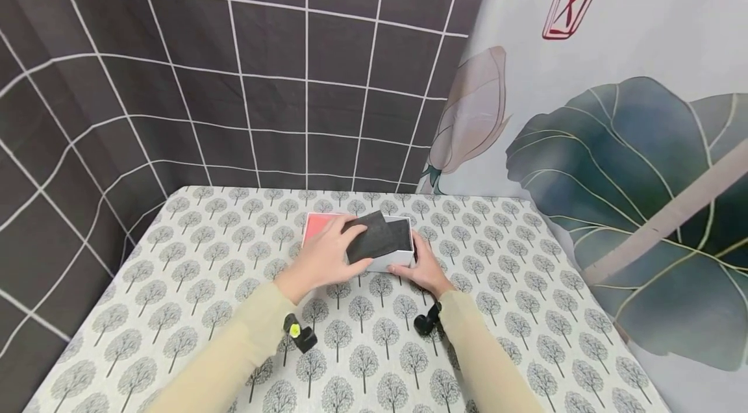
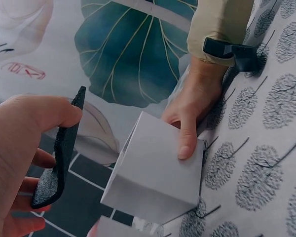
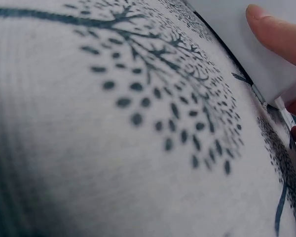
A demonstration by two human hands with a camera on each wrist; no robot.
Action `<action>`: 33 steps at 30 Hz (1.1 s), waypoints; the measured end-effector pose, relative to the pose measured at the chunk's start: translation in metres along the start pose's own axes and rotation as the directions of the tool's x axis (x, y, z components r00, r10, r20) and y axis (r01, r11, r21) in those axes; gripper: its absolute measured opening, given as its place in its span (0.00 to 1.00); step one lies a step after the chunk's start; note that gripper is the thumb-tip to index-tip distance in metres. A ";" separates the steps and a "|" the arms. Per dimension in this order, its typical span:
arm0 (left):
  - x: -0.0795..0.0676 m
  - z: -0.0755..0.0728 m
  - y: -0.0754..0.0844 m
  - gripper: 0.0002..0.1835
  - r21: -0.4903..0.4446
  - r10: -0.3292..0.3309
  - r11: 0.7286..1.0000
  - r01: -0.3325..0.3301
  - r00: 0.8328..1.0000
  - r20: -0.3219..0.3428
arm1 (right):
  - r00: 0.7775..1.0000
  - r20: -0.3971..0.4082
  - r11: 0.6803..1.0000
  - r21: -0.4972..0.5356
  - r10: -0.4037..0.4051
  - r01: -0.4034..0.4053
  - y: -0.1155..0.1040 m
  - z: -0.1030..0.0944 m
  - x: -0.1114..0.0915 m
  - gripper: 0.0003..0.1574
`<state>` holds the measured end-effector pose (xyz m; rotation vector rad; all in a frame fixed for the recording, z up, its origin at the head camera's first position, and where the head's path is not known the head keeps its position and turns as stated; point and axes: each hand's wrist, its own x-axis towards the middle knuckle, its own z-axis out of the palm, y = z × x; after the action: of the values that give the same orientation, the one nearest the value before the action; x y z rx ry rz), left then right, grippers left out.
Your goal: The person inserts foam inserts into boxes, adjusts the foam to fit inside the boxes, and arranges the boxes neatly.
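Observation:
My left hand (image 1: pixel 327 258) pinches a thin black foam-like sheet (image 1: pixel 374 236) between thumb and fingers. In the left wrist view the sheet (image 2: pixel 69 148) looks bent and is apart from the box. Below it on the table stands a white box (image 2: pixel 153 173), its top side open in the head view. Black material (image 1: pixel 401 230) lines the box's right part. My right hand (image 1: pixel 428 268) grips the box's right end, with the thumb on the front wall. In the right wrist view only part of this hand (image 3: pixel 281 37) shows, against the white wall.
A pink-red panel (image 1: pixel 316 225) in a white edge lies at the left, partly behind my left hand; whether it joins the box I cannot tell. The tree-print tablecloth (image 1: pixel 362 335) covers the table. A dark grid curtain (image 1: pixel 263 43) hangs behind, a lotus-print curtain (image 1: pixel 613 160) at right.

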<state>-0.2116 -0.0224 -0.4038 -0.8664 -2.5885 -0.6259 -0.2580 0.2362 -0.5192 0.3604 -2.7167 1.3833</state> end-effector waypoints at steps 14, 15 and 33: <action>0.036 0.011 0.009 0.31 0.008 0.036 0.999 -0.037 0.994 0.102 | 0.998 0.057 0.998 0.052 0.026 -0.029 -0.012 -0.003 -0.004 0.62; 0.038 0.011 0.009 0.31 0.011 0.035 0.999 -0.037 0.993 0.116 | 0.999 0.047 0.999 0.041 0.020 -0.022 -0.006 -0.002 -0.002 0.63; 0.067 0.028 0.003 0.31 -0.009 -0.011 1.000 0.016 0.918 0.395 | 0.999 0.031 1.000 0.013 -0.021 0.020 0.001 0.000 -0.002 0.62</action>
<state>-0.2656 0.0260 -0.3970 -1.0758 -2.9519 -0.5114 -0.2561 0.2376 -0.5202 0.4129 -2.7219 1.4017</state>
